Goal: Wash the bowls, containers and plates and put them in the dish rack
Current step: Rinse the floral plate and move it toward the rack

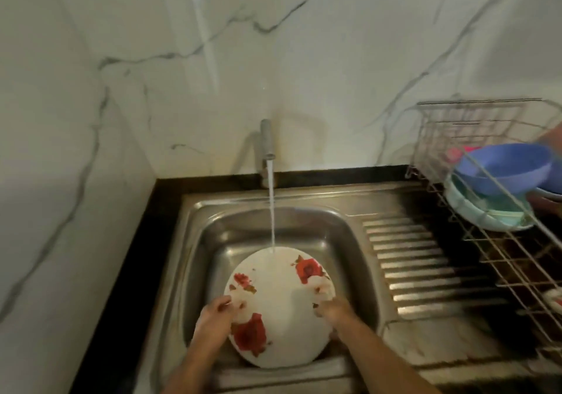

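Both hands hold floral plate (278,308) tilted in sink (343,232) under tap stream (271,211). Left hand (213,320) fingers curled over left rim; right hand (333,310) fingers gripping right rim. Blue bowl (504,170) in dish rack (474,126).

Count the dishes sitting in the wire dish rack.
2 clearly: a blue plastic bowl at the far end of the wire dish rack, resting on a pale green bowl beneath it. Something pink behind them may be another; it is mostly hidden.
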